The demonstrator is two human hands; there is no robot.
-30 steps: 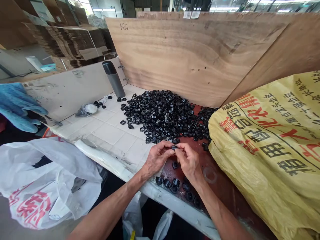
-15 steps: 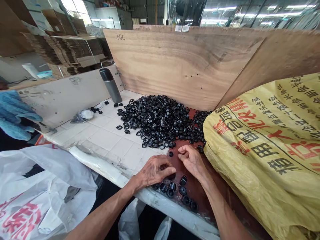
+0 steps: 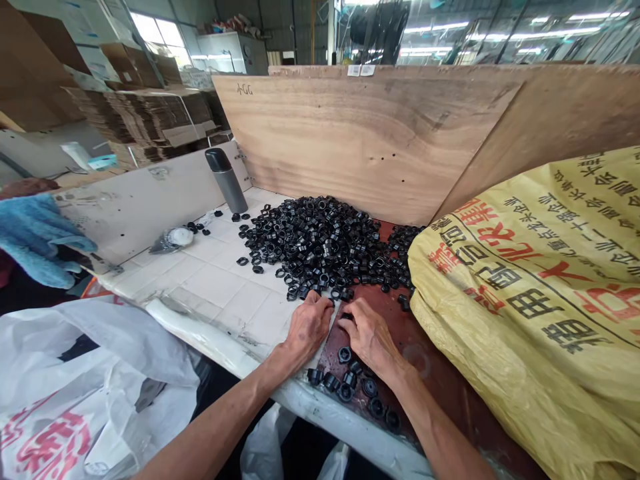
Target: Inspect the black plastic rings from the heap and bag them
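A heap of small black plastic rings [image 3: 315,240] lies in front of me. At its near edge, my left hand [image 3: 310,325] has its fingers drawn together, and what they hold, if anything, is hidden. Just right of it, my right hand [image 3: 369,333] pinches a small black plastic cap [image 3: 346,316] between thumb and fingers. The fingertips of both hands are close together but apart. Below them, several black plastic fittings [image 3: 369,387] lie in a loose group on the red-brown board [image 3: 430,393] by the table's front edge.
A grey thermos flask [image 3: 227,183] and a small plastic bag [image 3: 173,240] stand on the white tabletop [image 3: 215,280] at left. A wooden panel [image 3: 375,140] closes the back. A yellow woven sack [image 3: 530,280] bulges in from the right. White plastic bags [image 3: 100,373] hang at front left.
My left hand has moved from above the front fittings up to the heap's edge. My right hand has come left and closed on a cap that lay on the board. Another fitting lies near the group.
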